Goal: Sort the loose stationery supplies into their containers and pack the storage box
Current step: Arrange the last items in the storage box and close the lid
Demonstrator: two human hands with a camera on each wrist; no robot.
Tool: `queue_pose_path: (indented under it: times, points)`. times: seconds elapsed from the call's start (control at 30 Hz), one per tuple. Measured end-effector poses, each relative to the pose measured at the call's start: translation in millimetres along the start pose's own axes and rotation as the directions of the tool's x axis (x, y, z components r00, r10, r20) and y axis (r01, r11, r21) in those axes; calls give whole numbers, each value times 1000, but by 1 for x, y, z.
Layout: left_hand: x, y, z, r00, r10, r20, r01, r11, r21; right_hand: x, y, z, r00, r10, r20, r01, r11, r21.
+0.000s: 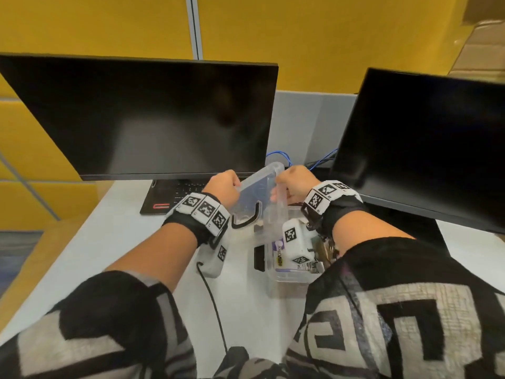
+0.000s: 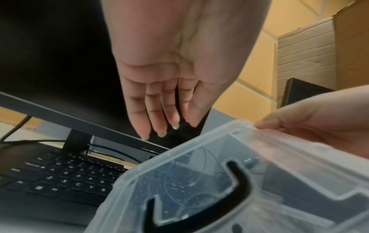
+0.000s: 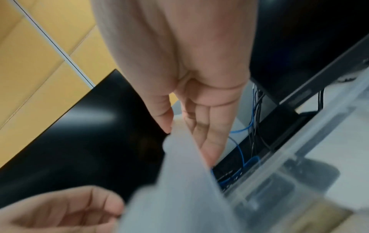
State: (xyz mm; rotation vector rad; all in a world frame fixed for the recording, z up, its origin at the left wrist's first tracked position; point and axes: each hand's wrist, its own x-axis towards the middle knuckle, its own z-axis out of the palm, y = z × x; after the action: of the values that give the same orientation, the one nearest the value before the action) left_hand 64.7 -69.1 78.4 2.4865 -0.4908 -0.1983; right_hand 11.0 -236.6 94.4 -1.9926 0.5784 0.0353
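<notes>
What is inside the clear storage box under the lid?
The storage box holds a purple-and-white labelled pack near its front. The rest is hidden by the right wrist camera and the tilted lid that the hands hold.

In the right wrist view the clear lid (image 3: 179, 181) is a pale smear, its edges lost in blur, and the left hand (image 3: 60, 211) is cut off by the bottom corner. From the head, the wrist camera (image 1: 299, 242) covers most of the storage box (image 1: 273, 277), so its contents cannot be told; a label (image 1: 278, 254) there is only partly readable. The right monitor (image 1: 426, 149) runs off frame.
</notes>
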Motion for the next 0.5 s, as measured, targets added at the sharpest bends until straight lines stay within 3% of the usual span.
queue_pose_path:
  times: [0.07, 0.17, 0.27, 0.4, 0.5]
  points:
    - [4, -3, -3, 999, -47, -14, 48, 997, 68, -10, 2, -18, 1000, 8, -7, -8, 996, 84]
    - [3, -1, -6, 987, -145, -67, 154, 978, 143, -23, 9, -52, 999, 36, -8, -31, 936, 350]
    - [-2, 3, -4, 975, -197, -104, 202, 978, 49, -34, 23, -84, 994, 59, -87, -8, 869, 495]
    - [-15, 21, 9, 979, -136, 151, 179, 931, -318, -54, 50, -118, 990, 56, -130, 20, 856, 516]
    - [-27, 41, 24, 979, -73, 189, 124, 954, -275, -67, 74, -130, 980, 76, -186, 5, 917, 400]
